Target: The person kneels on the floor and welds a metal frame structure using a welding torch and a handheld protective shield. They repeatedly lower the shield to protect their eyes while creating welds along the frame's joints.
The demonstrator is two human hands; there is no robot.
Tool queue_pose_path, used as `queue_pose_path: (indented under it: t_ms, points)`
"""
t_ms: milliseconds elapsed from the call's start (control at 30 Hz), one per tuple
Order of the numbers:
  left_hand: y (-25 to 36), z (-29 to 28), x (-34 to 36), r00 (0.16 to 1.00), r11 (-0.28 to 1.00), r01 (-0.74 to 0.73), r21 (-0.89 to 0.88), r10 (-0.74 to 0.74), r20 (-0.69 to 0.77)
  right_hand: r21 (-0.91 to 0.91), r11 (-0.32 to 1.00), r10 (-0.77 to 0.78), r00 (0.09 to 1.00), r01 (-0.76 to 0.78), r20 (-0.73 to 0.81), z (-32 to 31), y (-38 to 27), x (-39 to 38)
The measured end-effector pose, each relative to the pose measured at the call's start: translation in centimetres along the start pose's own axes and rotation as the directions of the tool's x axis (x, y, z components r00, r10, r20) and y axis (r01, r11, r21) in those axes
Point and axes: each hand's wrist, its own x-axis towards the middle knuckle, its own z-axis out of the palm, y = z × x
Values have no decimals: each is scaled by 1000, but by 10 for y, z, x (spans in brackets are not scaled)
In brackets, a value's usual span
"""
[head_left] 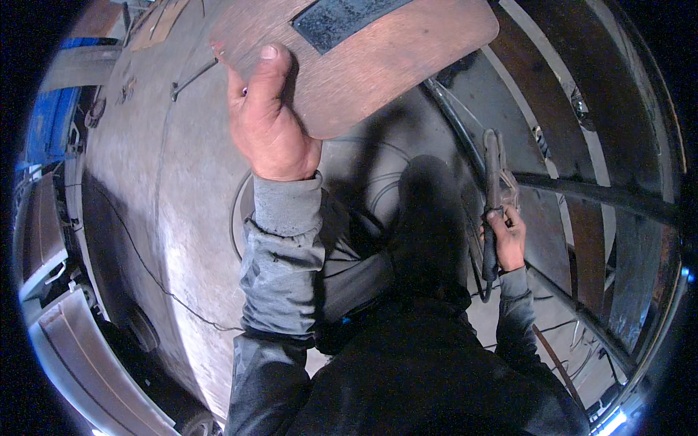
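Shield (378,65): brown hand-held welding board with dark window, gripped by my left hand (269,123), raised above the steel tank (167,182). Electrode holder (492,196): clasped in my right hand (507,236), beside the tank. Step: readying to weld; next needs steady placement.

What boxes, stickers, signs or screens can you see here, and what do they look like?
No boxes, stickers, signs or screens show.
Closest thing: the brown board with a dark window, rounded corners, held up top by the left hand.
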Motion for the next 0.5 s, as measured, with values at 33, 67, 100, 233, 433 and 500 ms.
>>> queue_pose_path:
  t_ms: [33, 67, 100, 233, 433, 500]
  points:
    - [0, 0, 0, 1000, 1000, -3, 18, 3, 3, 0, 1000, -5, 1000, 5, 2, -1, 2, 2]
    - [-1, -3, 1, 1000, 999, 6, 32, -5, -14, -3, 1000, -4, 1000, 4, -4, 0, 1, 2]
    - [-3, -9, 2, 999, 999, 15, 46, -13, -30, -6, 1000, -4, 1000, 4, -9, 1, -1, 3]
    - [2, -2, -5, 993, 990, 104, 92, -109, 54, -13, 1000, -4, 1000, 4, -14, 5, -7, 3]
    - [5, 7, -16, 892, 942, 210, 263, -295, 343, -22, 999, -25, 1000, 24, -16, 6, -5, 6]
    - [1, 7, -18, 859, 941, 216, 259, -310, 407, -48, 999, -15, 1000, 14, -4, 5, -4, 6]
